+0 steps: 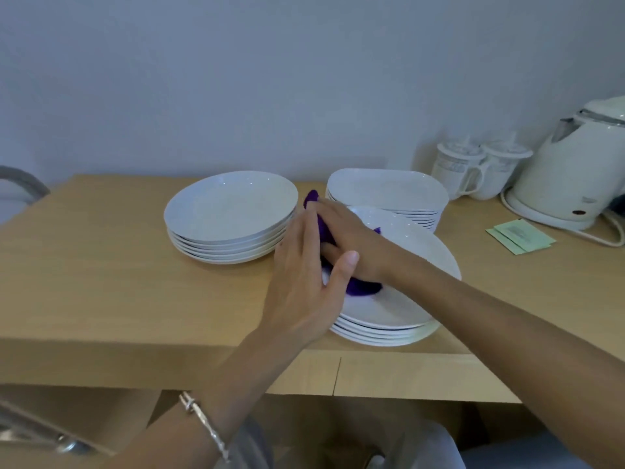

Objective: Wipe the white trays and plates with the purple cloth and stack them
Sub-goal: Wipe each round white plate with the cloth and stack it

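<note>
A bracelet (203, 424) circles the left forearm at the bottom edge. The table (101, 282) carries everything, and the near stack (406, 319) of flat plates sits at its front edge. The kettle (558, 174) stands well behind and right of that stack. The deep plates (230, 211) are piled behind-left of it, and the trays (385, 189) are piled just behind it.

The left hand (304, 282) has straight fingers and a spread thumb, and it steadies the stack's left rim. The right hand (345, 231) lies flat on the top plate and presses the cloth (363, 286) down. Two cups (463, 170) and green sachets (521, 235) lie off to the stack's right.

Everything is already piled, and this top plate seems mid-wipe. I cannot tell which pieces are done.
</note>
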The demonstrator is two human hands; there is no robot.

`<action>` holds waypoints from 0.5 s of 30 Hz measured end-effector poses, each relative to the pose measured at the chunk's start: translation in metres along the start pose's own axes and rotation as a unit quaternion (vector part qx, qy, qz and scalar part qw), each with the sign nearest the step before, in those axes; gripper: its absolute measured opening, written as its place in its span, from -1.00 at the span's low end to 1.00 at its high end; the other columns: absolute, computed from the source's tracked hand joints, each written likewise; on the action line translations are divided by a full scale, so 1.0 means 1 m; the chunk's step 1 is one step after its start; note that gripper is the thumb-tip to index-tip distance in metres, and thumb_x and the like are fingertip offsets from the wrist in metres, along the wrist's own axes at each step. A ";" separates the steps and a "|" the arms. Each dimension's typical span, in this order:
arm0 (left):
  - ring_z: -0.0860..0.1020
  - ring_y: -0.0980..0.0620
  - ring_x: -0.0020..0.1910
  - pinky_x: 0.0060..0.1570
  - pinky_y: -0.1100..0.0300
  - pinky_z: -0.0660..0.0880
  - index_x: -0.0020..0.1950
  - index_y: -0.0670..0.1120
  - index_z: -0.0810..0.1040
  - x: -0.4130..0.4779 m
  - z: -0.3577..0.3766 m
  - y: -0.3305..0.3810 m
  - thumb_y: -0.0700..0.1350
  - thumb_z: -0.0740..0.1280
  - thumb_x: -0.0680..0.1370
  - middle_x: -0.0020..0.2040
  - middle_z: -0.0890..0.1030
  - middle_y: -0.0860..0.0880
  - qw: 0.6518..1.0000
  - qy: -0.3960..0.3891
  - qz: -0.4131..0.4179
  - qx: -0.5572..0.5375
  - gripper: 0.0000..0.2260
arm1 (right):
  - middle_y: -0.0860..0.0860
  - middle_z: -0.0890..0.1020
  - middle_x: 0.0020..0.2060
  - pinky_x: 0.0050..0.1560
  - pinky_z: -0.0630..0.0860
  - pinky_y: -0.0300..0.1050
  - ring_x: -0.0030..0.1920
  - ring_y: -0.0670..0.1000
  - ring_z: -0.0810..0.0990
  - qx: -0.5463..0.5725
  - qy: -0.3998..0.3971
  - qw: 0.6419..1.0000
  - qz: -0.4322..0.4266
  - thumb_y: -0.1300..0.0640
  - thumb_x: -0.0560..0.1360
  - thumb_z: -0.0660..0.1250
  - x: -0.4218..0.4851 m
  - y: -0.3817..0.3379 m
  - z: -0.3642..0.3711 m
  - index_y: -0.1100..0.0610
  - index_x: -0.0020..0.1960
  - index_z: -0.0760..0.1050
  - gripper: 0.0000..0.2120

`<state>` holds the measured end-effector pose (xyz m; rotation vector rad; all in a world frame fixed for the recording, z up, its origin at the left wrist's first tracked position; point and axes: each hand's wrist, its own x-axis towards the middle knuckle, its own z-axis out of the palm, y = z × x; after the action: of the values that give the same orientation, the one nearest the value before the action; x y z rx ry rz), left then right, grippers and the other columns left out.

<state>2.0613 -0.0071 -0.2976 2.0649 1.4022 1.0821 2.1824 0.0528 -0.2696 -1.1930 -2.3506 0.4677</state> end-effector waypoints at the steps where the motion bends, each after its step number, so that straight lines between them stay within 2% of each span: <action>1: -0.12 0.19 0.53 0.51 0.12 -0.04 0.55 0.08 -0.20 0.001 -0.001 0.000 0.38 -0.09 0.50 0.58 -0.09 0.10 0.999 -0.013 -0.006 0.036 -0.28 | 0.09 0.35 0.32 0.35 0.19 -0.02 0.32 0.12 0.28 -0.064 0.002 0.997 0.041 0.25 0.48 0.18 0.001 0.010 -0.004 0.14 0.43 0.25 -0.49; 2: -0.11 0.17 0.53 0.51 0.13 -0.06 0.57 0.03 -0.16 0.001 -0.002 0.000 0.36 -0.10 0.54 0.58 -0.07 0.07 0.997 -0.029 -0.015 0.070 -0.30 | 0.10 0.22 0.45 0.43 0.02 -0.09 0.43 0.12 0.15 -0.109 0.000 0.990 0.087 0.26 0.52 0.17 -0.001 0.019 -0.010 0.18 0.51 0.13 -0.43; 3: -0.10 0.15 0.53 0.50 0.13 -0.06 0.57 0.00 -0.15 0.002 -0.004 0.002 0.32 -0.11 0.56 0.58 -0.06 0.06 0.994 -0.044 -0.027 0.097 -0.32 | 0.09 0.14 0.49 0.43 -0.06 -0.14 0.46 0.11 0.08 -0.150 0.004 0.982 0.115 0.27 0.53 0.16 -0.007 0.028 -0.016 0.19 0.53 0.07 -0.41; 5: -0.08 0.13 0.53 0.50 0.10 -0.04 0.57 -0.02 -0.16 0.002 -0.007 0.006 0.25 -0.08 0.57 0.58 -0.05 0.06 0.990 -0.056 -0.041 0.123 -0.35 | 0.07 0.17 0.49 0.42 -0.07 -0.17 0.44 0.11 0.10 -0.245 0.007 0.960 0.138 0.25 0.54 0.14 -0.026 0.036 -0.027 0.18 0.52 0.09 -0.43; 7: -0.10 0.12 0.53 0.50 0.06 -0.06 0.56 -0.02 -0.21 0.002 -0.009 0.008 0.24 -0.08 0.57 0.58 -0.10 0.07 0.990 -0.062 -0.052 0.119 -0.34 | 0.05 0.26 0.44 0.36 0.00 -0.20 0.41 0.10 0.17 -0.288 -0.033 0.943 0.161 0.23 0.54 0.13 -0.049 0.034 -0.040 0.17 0.48 0.18 -0.49; 9: -0.13 0.12 0.53 0.51 0.03 -0.08 0.55 -0.02 -0.28 0.001 -0.009 0.009 0.29 -0.13 0.54 0.58 -0.15 0.07 0.990 -0.066 -0.052 0.113 -0.30 | -0.01 0.44 0.22 0.17 0.26 -0.20 0.28 0.08 0.35 -0.228 -0.109 0.945 0.205 0.24 0.51 0.15 -0.075 0.015 -0.056 0.10 0.32 0.36 -0.62; 11: -0.14 0.13 0.53 0.51 0.02 -0.08 0.52 0.03 -0.36 0.000 -0.007 0.007 0.42 -0.21 0.48 0.58 -0.18 0.06 0.992 -0.057 -0.033 0.107 -0.24 | -0.06 0.52 -0.03 -0.06 0.41 -0.22 0.01 0.05 0.48 -0.103 -0.172 0.956 0.213 0.27 0.48 0.17 -0.094 -0.013 -0.064 0.07 0.13 0.42 -0.75; 13: -0.15 0.13 0.53 0.51 0.01 -0.07 0.46 0.10 -0.43 -0.001 -0.005 0.004 0.46 -0.25 0.41 0.58 -0.19 0.05 0.996 -0.032 -0.005 0.085 -0.24 | 0.04 0.57 -0.01 0.00 0.44 -0.11 -0.04 0.06 0.51 0.010 -0.196 0.967 0.161 0.30 0.48 0.18 -0.094 -0.039 -0.057 0.10 0.17 0.44 -0.71; 15: -0.13 0.14 0.54 0.51 0.00 -0.02 0.39 0.17 -0.44 0.000 -0.004 0.001 0.46 -0.22 0.40 0.57 -0.18 0.06 0.999 -0.013 0.007 0.038 -0.29 | 0.13 0.59 -0.04 -0.01 0.45 -0.05 -0.09 0.06 0.53 0.098 -0.175 0.977 0.073 0.37 0.47 0.18 -0.077 -0.051 -0.037 0.22 0.15 0.43 -0.73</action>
<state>2.0588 -0.0081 -0.2947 2.1376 1.4393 1.0179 2.2090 -0.0360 -0.2325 -1.2768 -2.4364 1.0100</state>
